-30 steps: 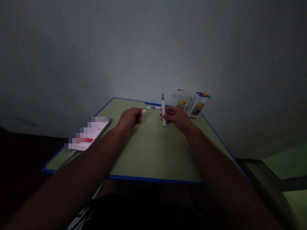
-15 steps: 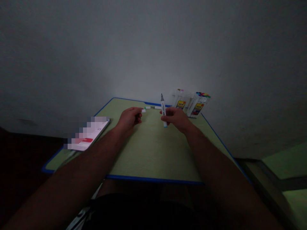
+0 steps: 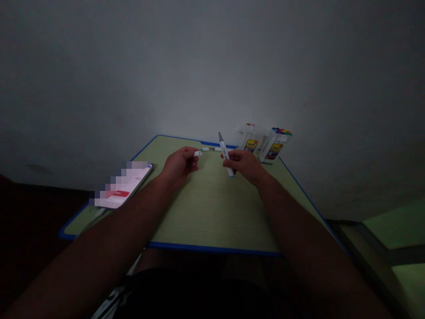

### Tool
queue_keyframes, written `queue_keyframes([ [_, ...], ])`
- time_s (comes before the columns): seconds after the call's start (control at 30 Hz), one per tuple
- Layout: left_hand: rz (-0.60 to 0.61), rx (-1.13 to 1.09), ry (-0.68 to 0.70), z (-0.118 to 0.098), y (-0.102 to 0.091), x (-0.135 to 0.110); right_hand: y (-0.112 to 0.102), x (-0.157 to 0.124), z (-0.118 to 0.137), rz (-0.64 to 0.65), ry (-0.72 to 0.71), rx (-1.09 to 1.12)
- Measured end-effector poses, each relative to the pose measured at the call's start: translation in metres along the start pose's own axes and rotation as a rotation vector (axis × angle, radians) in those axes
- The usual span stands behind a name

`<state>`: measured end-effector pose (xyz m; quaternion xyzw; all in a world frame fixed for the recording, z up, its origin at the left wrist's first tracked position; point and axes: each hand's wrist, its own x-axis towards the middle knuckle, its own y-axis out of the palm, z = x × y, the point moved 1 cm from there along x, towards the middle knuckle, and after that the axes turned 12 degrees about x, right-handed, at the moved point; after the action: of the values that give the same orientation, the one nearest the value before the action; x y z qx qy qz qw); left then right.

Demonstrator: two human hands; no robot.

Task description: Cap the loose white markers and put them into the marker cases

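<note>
In the head view my right hand [image 3: 244, 163] is closed around a white marker [image 3: 226, 154]. The marker leans to the left, its dark tip bare at the top and a blue band at its lower end. To the left, my left hand [image 3: 181, 165] pinches a small white marker cap [image 3: 198, 153]. A gap of table lies between the two hands. Behind them, another white marker [image 3: 206, 149] with a green end lies along the table's far edge, partly hidden by the held marker.
Two clear cases of markers stand at the back right, a nearer case [image 3: 275, 146] with colourful ends and another case [image 3: 250, 138] beside it. A lit phone or tablet [image 3: 124, 188] rests at the left. The table [image 3: 212, 212] has a blue rim and meets a grey wall.
The marker in my right hand has tilted further to the left. My left hand has turned the cap slightly, so more of it shows.
</note>
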<state>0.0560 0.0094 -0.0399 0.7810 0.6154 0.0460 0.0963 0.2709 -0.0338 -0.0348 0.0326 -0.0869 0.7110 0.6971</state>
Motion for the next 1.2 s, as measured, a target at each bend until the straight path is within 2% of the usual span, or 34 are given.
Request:
queue_keyframes([
  [0.23, 0.149, -0.141, 0.005, -0.0055, -0.0002, -0.0038, -0.0017, -0.0023, 0.0008, 0.066, -0.008, 0.054],
  [0.5, 0.193, -0.178, 0.012, -0.0042, -0.0007, -0.0030, -0.0031, -0.0005, -0.0025, 0.095, -0.001, 0.096],
  [1.03, 0.185, -0.207, -0.032, -0.0044, -0.0001, -0.0025, -0.0028, -0.0022, -0.0001, 0.102, 0.016, 0.121],
  [1.2, 0.117, -0.208, -0.051, -0.0034, -0.0003, -0.0014, -0.0022, -0.0021, 0.0006, 0.096, -0.007, 0.113],
])
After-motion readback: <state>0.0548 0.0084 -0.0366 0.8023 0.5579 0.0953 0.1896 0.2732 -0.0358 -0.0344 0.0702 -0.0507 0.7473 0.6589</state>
